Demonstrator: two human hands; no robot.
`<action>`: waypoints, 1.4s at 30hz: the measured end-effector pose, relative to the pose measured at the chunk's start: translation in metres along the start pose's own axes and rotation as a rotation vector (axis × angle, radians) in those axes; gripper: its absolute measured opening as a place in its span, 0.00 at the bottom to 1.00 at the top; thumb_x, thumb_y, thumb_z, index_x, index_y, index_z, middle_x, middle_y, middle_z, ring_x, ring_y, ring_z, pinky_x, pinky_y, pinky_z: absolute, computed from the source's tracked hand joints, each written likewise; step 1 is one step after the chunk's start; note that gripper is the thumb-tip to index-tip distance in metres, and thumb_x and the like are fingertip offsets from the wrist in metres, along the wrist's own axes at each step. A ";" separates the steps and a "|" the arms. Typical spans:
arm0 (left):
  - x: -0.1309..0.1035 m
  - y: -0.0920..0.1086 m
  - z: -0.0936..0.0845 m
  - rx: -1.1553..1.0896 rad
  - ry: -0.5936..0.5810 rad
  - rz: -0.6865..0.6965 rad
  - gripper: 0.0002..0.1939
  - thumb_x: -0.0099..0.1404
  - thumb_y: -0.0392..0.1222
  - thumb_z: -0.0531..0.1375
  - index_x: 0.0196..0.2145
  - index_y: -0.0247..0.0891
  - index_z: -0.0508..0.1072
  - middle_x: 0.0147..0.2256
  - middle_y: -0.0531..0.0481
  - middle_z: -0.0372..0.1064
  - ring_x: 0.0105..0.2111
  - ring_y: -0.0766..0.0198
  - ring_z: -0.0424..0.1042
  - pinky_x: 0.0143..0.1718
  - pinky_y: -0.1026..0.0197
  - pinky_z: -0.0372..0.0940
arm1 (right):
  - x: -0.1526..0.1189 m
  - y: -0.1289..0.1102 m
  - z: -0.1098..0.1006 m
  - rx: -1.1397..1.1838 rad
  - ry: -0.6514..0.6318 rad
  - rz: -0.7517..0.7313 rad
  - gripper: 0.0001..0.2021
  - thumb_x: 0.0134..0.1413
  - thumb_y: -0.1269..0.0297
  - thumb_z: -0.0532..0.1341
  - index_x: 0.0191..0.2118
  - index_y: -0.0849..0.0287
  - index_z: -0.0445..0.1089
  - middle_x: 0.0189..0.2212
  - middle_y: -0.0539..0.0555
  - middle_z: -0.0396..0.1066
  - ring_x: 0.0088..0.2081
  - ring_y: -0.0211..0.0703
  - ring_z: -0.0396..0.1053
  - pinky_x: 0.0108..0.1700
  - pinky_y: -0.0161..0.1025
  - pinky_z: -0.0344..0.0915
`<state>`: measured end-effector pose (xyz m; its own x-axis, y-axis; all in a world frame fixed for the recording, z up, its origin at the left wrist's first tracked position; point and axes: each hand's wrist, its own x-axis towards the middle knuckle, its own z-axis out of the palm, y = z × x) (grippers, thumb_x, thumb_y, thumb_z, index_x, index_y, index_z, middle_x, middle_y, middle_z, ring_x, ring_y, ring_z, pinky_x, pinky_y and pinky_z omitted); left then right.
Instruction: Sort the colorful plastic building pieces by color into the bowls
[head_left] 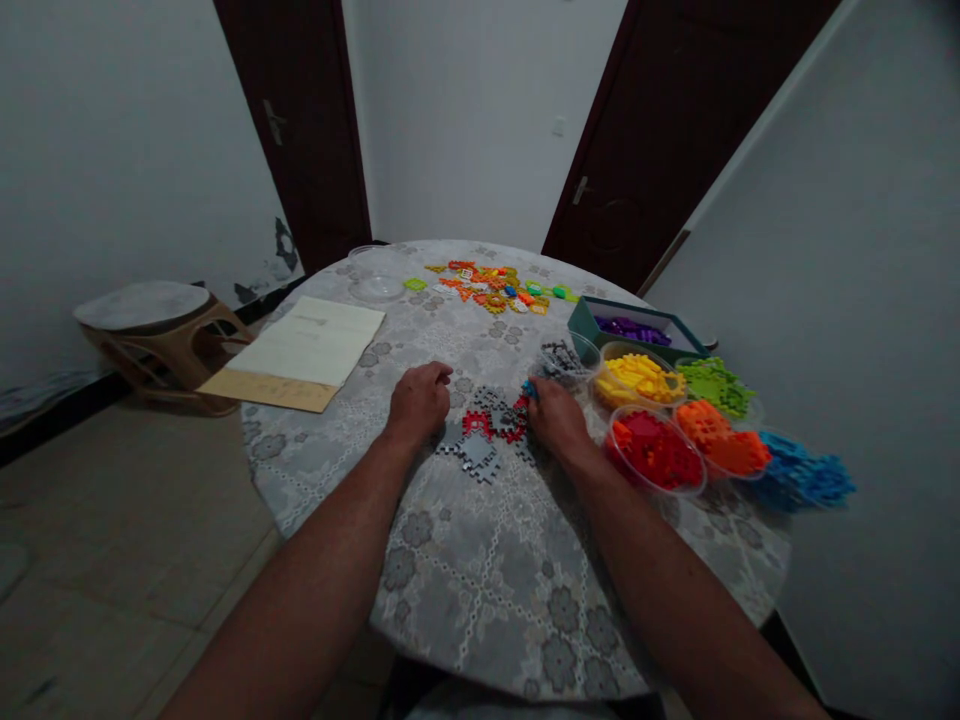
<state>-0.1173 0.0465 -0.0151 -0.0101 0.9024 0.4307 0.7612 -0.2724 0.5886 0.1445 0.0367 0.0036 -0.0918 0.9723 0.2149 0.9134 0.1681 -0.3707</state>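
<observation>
On the tablecloth before me lies a flat assembly of interlocking notched plastic pieces, grey [480,450] with red parts [477,423]. At its right edge, my right hand [556,418] is closed, fingertips pinching a small blue interlocking piece [530,388]. The hand hides part of the assembly's right side. My left hand [420,402] rests palm down on the cloth left of the assembly, apart from it. Its fingers are loosely bent with nothing visible in them.
Right of my hands stand tubs of grey [561,358], yellow [637,378], red [656,450] and orange pieces [720,440], green [716,385] and blue piles [802,472], and a dark green box [637,345]. Mixed pieces [491,283] lie far back. An open notebook [307,340] lies left.
</observation>
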 end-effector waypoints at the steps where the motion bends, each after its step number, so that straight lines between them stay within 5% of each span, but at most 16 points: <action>1: -0.001 0.001 0.001 -0.012 0.001 0.026 0.20 0.64 0.30 0.55 0.48 0.38 0.81 0.42 0.43 0.82 0.46 0.51 0.79 0.57 0.46 0.71 | -0.001 0.000 -0.001 0.052 0.017 -0.007 0.22 0.63 0.70 0.58 0.61 0.59 0.73 0.56 0.64 0.77 0.56 0.54 0.73 0.60 0.47 0.67; 4: -0.004 0.007 0.001 -0.093 0.002 0.125 0.20 0.65 0.32 0.58 0.52 0.38 0.79 0.45 0.43 0.81 0.48 0.53 0.78 0.59 0.47 0.70 | -0.005 -0.005 -0.006 0.480 -0.017 0.036 0.21 0.62 0.62 0.61 0.60 0.58 0.74 0.49 0.59 0.79 0.47 0.50 0.75 0.53 0.47 0.71; 7: -0.010 0.017 -0.002 -0.225 -0.067 0.208 0.22 0.67 0.37 0.62 0.58 0.41 0.76 0.49 0.44 0.80 0.49 0.55 0.78 0.56 0.49 0.72 | -0.015 -0.015 -0.009 1.040 -0.229 0.152 0.22 0.57 0.56 0.68 0.57 0.56 0.77 0.37 0.55 0.79 0.33 0.43 0.72 0.37 0.41 0.71; 11: -0.014 0.030 -0.006 -0.355 -0.229 0.216 0.18 0.67 0.45 0.66 0.54 0.42 0.80 0.47 0.44 0.82 0.43 0.56 0.80 0.49 0.52 0.75 | -0.025 -0.031 -0.003 1.343 -0.394 0.227 0.22 0.50 0.58 0.74 0.51 0.56 0.79 0.30 0.52 0.77 0.26 0.38 0.68 0.28 0.34 0.64; 15: -0.012 0.034 -0.009 -0.403 -0.329 0.171 0.13 0.69 0.47 0.63 0.47 0.44 0.83 0.42 0.47 0.83 0.41 0.56 0.81 0.48 0.52 0.74 | -0.027 -0.041 0.006 1.328 -0.305 0.267 0.18 0.47 0.59 0.74 0.45 0.59 0.80 0.29 0.52 0.76 0.26 0.36 0.68 0.27 0.33 0.65; 21: -0.004 0.029 -0.011 -0.363 -0.319 0.084 0.18 0.67 0.52 0.61 0.48 0.44 0.83 0.45 0.47 0.84 0.44 0.52 0.82 0.51 0.52 0.75 | -0.019 -0.046 0.000 1.220 -0.134 0.306 0.11 0.54 0.62 0.68 0.44 0.57 0.77 0.24 0.47 0.74 0.23 0.37 0.68 0.26 0.34 0.66; 25: -0.001 0.029 -0.015 -0.315 -0.332 -0.015 0.21 0.65 0.58 0.62 0.49 0.45 0.82 0.46 0.47 0.84 0.44 0.50 0.82 0.50 0.51 0.76 | -0.026 -0.046 -0.024 1.113 -0.015 0.227 0.08 0.59 0.62 0.65 0.44 0.53 0.77 0.27 0.46 0.75 0.27 0.39 0.70 0.28 0.36 0.67; 29: 0.000 0.029 -0.017 -0.258 -0.305 -0.066 0.21 0.64 0.60 0.63 0.48 0.47 0.82 0.45 0.47 0.83 0.42 0.51 0.82 0.47 0.51 0.77 | -0.058 -0.036 -0.073 0.864 0.169 -0.020 0.09 0.64 0.64 0.62 0.47 0.50 0.78 0.41 0.50 0.78 0.42 0.44 0.75 0.46 0.42 0.73; 33: 0.002 0.030 -0.018 -0.165 -0.282 -0.098 0.20 0.64 0.62 0.62 0.46 0.50 0.81 0.42 0.49 0.84 0.42 0.49 0.82 0.45 0.50 0.77 | -0.090 0.004 -0.137 0.493 0.445 -0.156 0.09 0.66 0.66 0.61 0.47 0.50 0.78 0.47 0.53 0.78 0.51 0.46 0.74 0.57 0.46 0.69; 36: 0.002 0.035 -0.019 -0.143 -0.282 -0.122 0.21 0.62 0.64 0.62 0.44 0.50 0.81 0.39 0.50 0.84 0.38 0.49 0.82 0.40 0.51 0.76 | -0.098 0.066 -0.187 0.214 0.582 -0.057 0.09 0.65 0.64 0.61 0.46 0.53 0.79 0.45 0.55 0.79 0.48 0.48 0.75 0.54 0.46 0.70; 40: 0.003 0.041 -0.019 -0.111 -0.327 -0.142 0.21 0.60 0.65 0.61 0.42 0.52 0.81 0.36 0.54 0.84 0.37 0.49 0.82 0.38 0.52 0.76 | -0.094 0.163 -0.245 -0.163 0.600 0.210 0.12 0.62 0.64 0.62 0.46 0.57 0.80 0.44 0.58 0.81 0.41 0.47 0.76 0.50 0.44 0.71; 42: 0.004 0.039 -0.017 -0.080 -0.318 -0.126 0.20 0.60 0.67 0.60 0.40 0.55 0.80 0.37 0.58 0.84 0.39 0.49 0.83 0.41 0.50 0.76 | -0.092 0.203 -0.263 -0.329 0.488 0.356 0.13 0.61 0.65 0.61 0.47 0.59 0.81 0.44 0.58 0.82 0.42 0.47 0.77 0.51 0.42 0.70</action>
<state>-0.0982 0.0341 0.0213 0.1109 0.9861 0.1238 0.7133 -0.1658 0.6810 0.4427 -0.0611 0.1457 0.3549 0.7620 0.5416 0.9348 -0.2811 -0.2171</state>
